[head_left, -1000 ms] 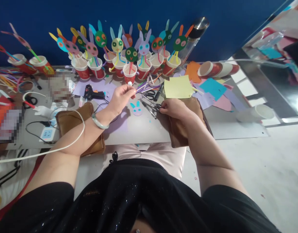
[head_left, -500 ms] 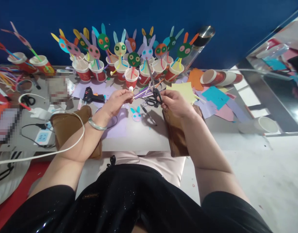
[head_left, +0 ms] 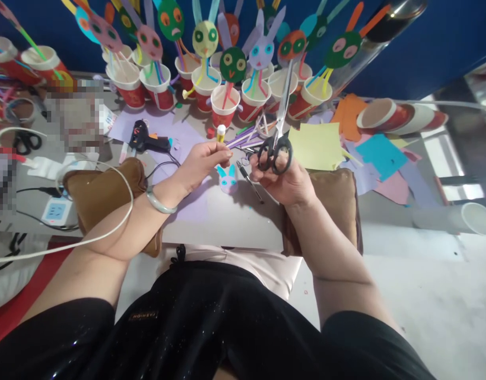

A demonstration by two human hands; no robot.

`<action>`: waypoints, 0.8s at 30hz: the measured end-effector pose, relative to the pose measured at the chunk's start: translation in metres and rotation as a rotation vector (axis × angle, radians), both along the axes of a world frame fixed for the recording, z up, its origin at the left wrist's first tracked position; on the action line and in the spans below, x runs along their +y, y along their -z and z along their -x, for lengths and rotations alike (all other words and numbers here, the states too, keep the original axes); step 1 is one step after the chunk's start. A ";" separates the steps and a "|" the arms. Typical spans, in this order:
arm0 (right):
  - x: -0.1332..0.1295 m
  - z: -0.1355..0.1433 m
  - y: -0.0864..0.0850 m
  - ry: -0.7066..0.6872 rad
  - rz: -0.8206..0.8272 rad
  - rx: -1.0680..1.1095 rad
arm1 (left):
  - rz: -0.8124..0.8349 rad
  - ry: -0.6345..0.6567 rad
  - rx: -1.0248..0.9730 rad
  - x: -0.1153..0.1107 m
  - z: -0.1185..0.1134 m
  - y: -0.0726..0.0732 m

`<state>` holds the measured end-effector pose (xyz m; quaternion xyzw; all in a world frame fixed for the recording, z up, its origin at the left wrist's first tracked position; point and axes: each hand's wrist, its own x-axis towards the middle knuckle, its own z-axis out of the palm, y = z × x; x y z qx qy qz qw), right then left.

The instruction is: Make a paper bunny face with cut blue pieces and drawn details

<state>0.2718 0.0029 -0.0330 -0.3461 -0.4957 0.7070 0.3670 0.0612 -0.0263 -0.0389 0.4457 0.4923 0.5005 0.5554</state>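
Black-handled scissors (head_left: 281, 124) are gripped by the right hand (head_left: 288, 182), with the blades pointed toward the far edge of the tabletop (head_left: 227, 227). The fingers of the left hand (head_left: 203, 164) are closed together; whether anything is pinched cannot be told. Between the hands, a rabbit face (head_left: 228, 183) is laid beside a pen (head_left: 251, 183).

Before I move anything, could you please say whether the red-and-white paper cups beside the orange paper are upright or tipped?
Tipped: the red-and-white paper cups lie sideways, an open mouth facing left.
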 end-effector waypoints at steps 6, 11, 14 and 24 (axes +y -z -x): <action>-0.010 0.010 0.011 0.030 -0.143 0.062 | -0.021 -0.025 0.111 -0.006 -0.007 -0.005; -0.017 0.016 0.020 0.142 -0.317 -0.109 | -0.034 -0.051 0.153 -0.008 -0.011 -0.006; -0.018 0.017 0.024 0.177 -0.336 -0.178 | -0.051 -0.039 0.161 -0.010 -0.012 -0.004; -0.017 0.018 0.027 0.180 -0.334 -0.175 | -0.079 0.000 0.215 -0.015 -0.015 -0.003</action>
